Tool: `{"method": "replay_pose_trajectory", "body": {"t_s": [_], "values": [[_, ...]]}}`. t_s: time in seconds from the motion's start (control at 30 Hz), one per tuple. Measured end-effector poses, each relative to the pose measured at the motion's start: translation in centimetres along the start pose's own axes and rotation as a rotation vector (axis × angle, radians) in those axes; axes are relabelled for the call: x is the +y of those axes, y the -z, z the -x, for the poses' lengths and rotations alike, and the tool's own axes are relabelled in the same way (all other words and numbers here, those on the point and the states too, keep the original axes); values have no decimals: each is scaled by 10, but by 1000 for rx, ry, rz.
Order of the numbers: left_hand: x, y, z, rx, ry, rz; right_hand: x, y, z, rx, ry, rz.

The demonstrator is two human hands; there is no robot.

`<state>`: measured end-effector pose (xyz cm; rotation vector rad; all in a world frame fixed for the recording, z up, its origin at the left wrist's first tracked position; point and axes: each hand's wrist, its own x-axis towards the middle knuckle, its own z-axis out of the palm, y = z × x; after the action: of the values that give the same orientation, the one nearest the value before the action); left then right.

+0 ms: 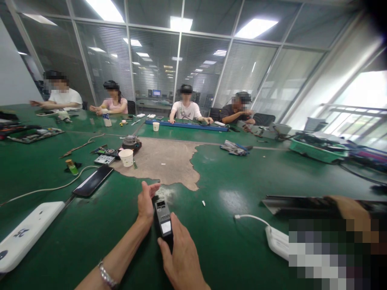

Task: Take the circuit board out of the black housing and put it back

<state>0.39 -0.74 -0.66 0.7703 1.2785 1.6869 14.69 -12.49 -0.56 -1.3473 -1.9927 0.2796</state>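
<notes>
Black device [163,215], boxy, one, with a white label: lower centre of the frame, over the table [229,249]. Right hand [181,253]: grips its near part, thumb at the left side, fingers along the right. Left hand [146,205]: unfolded, fingers extended, just beside the far end; contact cannot be told. Silver bracelet [106,275]: left wrist.

Just right of the device: white scrap [203,203]. Left of the frame: dark phone [93,181], white power bank [32,233]. Beyond the hands, centre: brown bare patch [169,161], with paper cup [126,158] at its left edge. Lower right: second power bank [276,241] with short cable; dark long panel [298,205], under a neighbour's blurred hand [352,211]. Further back, right: grey-blue gloves [234,148], green basket [317,151].
</notes>
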Motion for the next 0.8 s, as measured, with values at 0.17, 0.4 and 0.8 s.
{"method": "replay_pose_trajectory", "body": {"t_s": [0.17, 0.4, 0.8], "values": [[1, -2, 4, -25, -42, -62, 2, -4, 2, 43, 27, -57], [8, -4, 10, -13, -34, -74, -7, -10, -4, 78, -39, -87], [-1, 0, 0, -18, 25, 26, -21, 33, -29, 111, -204, -294]]}}
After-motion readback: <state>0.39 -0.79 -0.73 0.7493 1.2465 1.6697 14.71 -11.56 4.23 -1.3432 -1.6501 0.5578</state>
